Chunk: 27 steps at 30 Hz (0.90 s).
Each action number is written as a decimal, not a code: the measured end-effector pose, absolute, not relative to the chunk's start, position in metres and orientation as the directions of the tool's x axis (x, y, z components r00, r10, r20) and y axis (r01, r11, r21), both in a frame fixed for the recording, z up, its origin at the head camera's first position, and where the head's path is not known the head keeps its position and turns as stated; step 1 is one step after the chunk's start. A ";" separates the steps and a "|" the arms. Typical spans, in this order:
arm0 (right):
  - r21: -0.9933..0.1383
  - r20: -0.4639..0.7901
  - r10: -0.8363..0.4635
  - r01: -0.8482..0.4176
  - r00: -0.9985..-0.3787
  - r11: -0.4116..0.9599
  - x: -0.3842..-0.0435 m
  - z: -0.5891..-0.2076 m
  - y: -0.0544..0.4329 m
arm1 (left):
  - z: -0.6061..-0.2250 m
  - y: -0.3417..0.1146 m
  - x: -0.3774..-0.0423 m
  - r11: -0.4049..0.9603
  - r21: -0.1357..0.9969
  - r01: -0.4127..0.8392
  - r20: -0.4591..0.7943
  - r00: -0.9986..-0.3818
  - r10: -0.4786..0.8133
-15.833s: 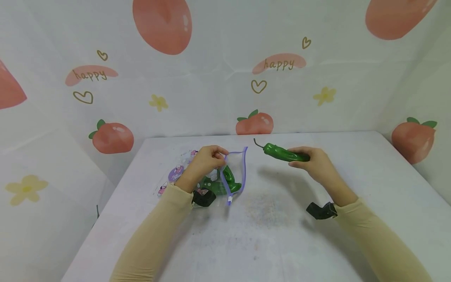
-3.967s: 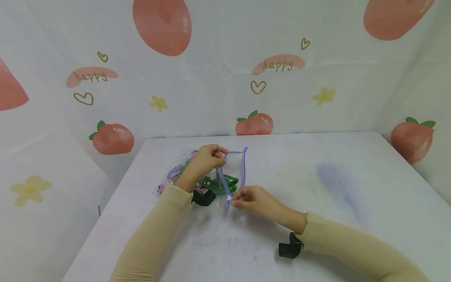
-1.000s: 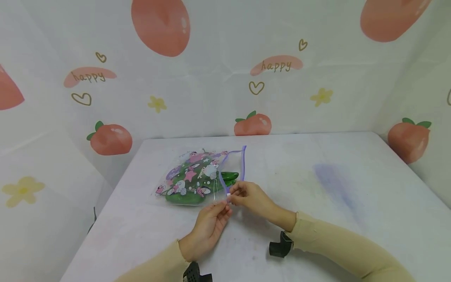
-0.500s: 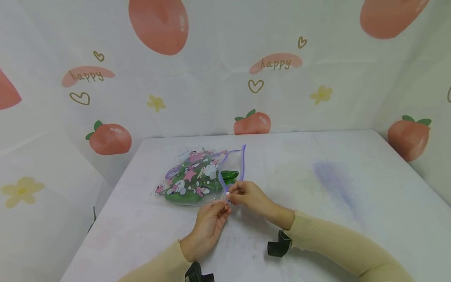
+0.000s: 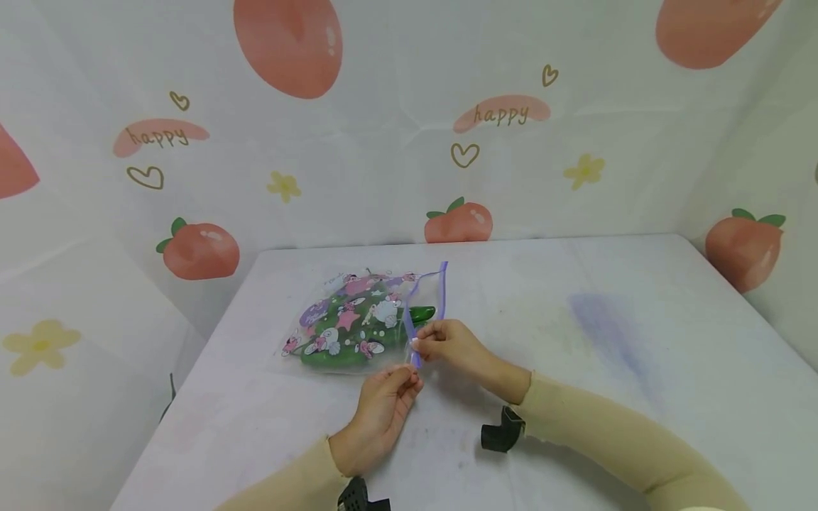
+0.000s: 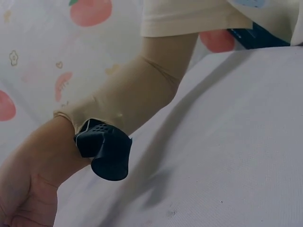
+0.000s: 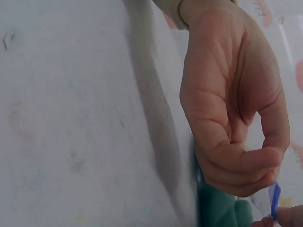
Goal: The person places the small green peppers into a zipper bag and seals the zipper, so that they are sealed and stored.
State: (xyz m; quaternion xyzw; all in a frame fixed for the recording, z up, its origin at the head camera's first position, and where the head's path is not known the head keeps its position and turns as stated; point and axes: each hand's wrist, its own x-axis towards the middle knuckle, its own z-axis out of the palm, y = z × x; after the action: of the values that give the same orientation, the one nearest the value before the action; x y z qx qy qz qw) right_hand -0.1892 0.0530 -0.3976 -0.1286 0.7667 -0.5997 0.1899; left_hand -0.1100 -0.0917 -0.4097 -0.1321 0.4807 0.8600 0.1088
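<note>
A clear zip bag (image 5: 348, 319) printed with pink stars and shells lies on the table in the head view. Inside are several green peppers; the tip of one pepper (image 5: 422, 313) shows at the bag's gaping mouth, edged by a purple zip strip (image 5: 442, 291). My right hand (image 5: 454, 348) pinches the white slider, mostly hidden by the fingertips, on the near part of this strip. Just below, my left hand (image 5: 380, 415) pinches the bag's near corner at the strip's end. In the right wrist view the blue-purple strip (image 7: 274, 196) runs between my right hand (image 7: 232, 104) and the left fingertips (image 7: 289, 217).
The white table (image 5: 543, 298) bears a faint purple stain (image 5: 607, 326) on the right. A fruit-print cloth (image 5: 364, 142) hangs behind it. Black wrist cameras (image 5: 501, 429) hang below both sleeves. A dark cord (image 5: 169, 397) shows at the left edge.
Earlier my right hand held a pepper, and my left hand held the bag's mouth from above. The left hand then moved down to the near corner. Lately the right hand has moved slightly up the strip.
</note>
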 end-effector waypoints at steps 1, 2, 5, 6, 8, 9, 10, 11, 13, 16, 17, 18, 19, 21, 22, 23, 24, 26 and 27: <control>-0.968 -0.136 -0.424 0.030 -0.896 0.247 -0.191 -0.398 0.053 | -0.409 -0.091 -0.110 -0.515 0.797 -0.315 -0.332 -0.941 0.061; -0.969 -0.135 -0.422 0.031 -0.897 0.244 -0.192 -0.399 0.053 | -0.409 -0.091 -0.110 -0.514 0.798 -0.316 -0.333 -0.941 0.062; -0.968 -0.129 -0.409 0.025 -0.904 0.249 -0.197 -0.400 0.054 | -0.409 -0.091 -0.110 -0.509 0.799 -0.320 -0.335 -0.940 0.065; -0.967 -0.131 -0.402 0.026 -0.906 0.255 -0.198 -0.400 0.054 | -0.409 -0.090 -0.110 -0.508 0.799 -0.321 -0.336 -0.940 0.066; -0.965 -0.130 -0.387 0.027 -0.913 0.262 -0.201 -0.399 0.054 | -0.408 -0.090 -0.110 -0.508 0.798 -0.325 -0.339 -0.938 0.068; -0.964 -0.128 -0.380 0.025 -0.916 0.263 -0.202 -0.399 0.054 | -0.408 -0.090 -0.110 -0.509 0.797 -0.325 -0.339 -0.938 0.070; -0.964 -0.129 -0.374 0.028 -0.918 0.266 -0.204 -0.399 0.055 | -0.408 -0.089 -0.110 -0.511 0.795 -0.327 -0.340 -0.938 0.070; -0.964 -0.129 -0.370 0.029 -0.920 0.264 -0.205 -0.399 0.055 | -0.408 -0.089 -0.109 -0.514 0.793 -0.327 -0.341 -0.938 0.071; -0.966 -0.126 -0.362 0.032 -0.924 0.256 -0.207 -0.399 0.056 | -0.408 -0.089 -0.109 -0.514 0.791 -0.332 -0.344 -0.936 0.075; -0.966 -0.135 -0.346 0.046 -0.929 0.254 -0.211 -0.399 0.057 | -0.407 -0.088 -0.109 -0.510 0.791 -0.339 -0.348 -0.934 0.081; -0.967 -0.137 -0.341 0.051 -0.930 0.249 -0.212 -0.399 0.057 | -0.407 -0.088 -0.109 -0.507 0.792 -0.340 -0.348 -0.934 0.082; -0.967 -0.140 -0.336 0.055 -0.931 0.249 -0.213 -0.399 0.057 | -0.407 -0.088 -0.109 -0.504 0.793 -0.341 -0.349 -0.934 0.083; -0.967 -0.143 -0.331 0.060 -0.933 0.247 -0.214 -0.399 0.058 | -0.407 -0.088 -0.109 -0.503 0.794 -0.342 -0.348 -0.934 0.084; -0.968 -0.141 -0.328 0.060 -0.934 0.243 -0.216 -0.399 0.058 | -0.407 -0.087 -0.108 -0.496 0.798 -0.343 -0.348 -0.934 0.087; -0.969 -0.139 -0.328 0.060 -0.934 0.238 -0.216 -0.399 0.059 | -0.407 -0.087 -0.108 -0.492 0.800 -0.344 -0.347 -0.934 0.088; -0.970 -0.137 -0.328 0.059 -0.935 0.238 -0.217 -0.399 0.059 | -0.407 -0.087 -0.108 -0.491 0.800 -0.344 -0.347 -0.934 0.089; -0.969 -0.135 -0.328 0.055 -0.935 0.241 -0.217 -0.399 0.060 | -0.407 -0.087 -0.108 -0.489 0.801 -0.345 -0.347 -0.934 0.089; -0.968 -0.132 -0.323 0.052 -0.937 0.244 -0.218 -0.398 0.061 | -0.407 -0.087 -0.107 -0.486 0.803 -0.346 -0.347 -0.933 0.090; -0.968 -0.139 -0.316 0.061 -0.939 0.244 -0.219 -0.398 0.061 | -0.407 -0.087 -0.107 -0.487 0.802 -0.346 -0.349 -0.933 0.090</control>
State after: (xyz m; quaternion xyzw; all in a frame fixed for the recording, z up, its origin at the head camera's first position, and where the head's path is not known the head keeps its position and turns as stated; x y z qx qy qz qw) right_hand -0.2187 0.0613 -0.3982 -0.0823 0.7734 -0.6093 0.1547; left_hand -0.1071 -0.0865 -0.4074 -0.1308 0.4901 0.8522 0.1280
